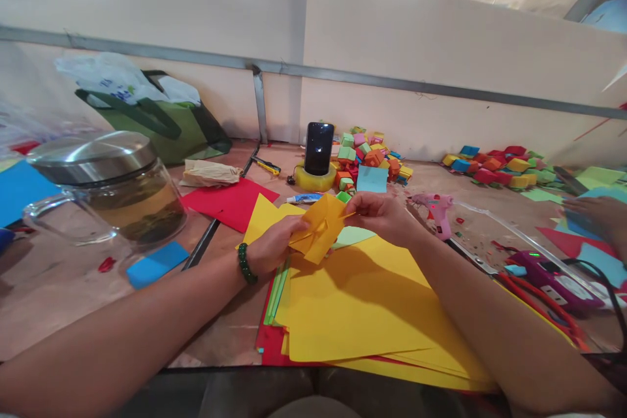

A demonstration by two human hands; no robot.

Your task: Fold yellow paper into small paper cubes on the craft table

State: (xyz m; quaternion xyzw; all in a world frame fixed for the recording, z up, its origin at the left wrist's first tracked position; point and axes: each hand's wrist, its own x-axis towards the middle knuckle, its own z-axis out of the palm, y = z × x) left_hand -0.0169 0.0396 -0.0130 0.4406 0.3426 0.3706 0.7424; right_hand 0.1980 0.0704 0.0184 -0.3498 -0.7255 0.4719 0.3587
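A folded piece of yellow paper (pixel 321 225) is held up between my two hands, over a stack of coloured paper sheets (pixel 362 300) with yellow on top. My left hand (pixel 279 241), with a green bead bracelet at the wrist, pinches the paper's left side. At the right edge, the fingers of my right hand (pixel 382 214) are closed on a corner or flap of it. Several creases and raised flaps show on the folded paper. Just behind it lie a red sheet (pixel 235 202) and a light blue piece of paper (pixel 371 179).
A glass teapot (pixel 137 202) and a green bag (pixel 161 124) stand on the left. A phone (pixel 319 147) leans on a tape roll (pixel 316 177), near heaped paper cubes (pixel 375 155). On the right are a pink glue gun (pixel 438 212), a purple power strip (pixel 558 281) and another person's hand (pixel 600 219).
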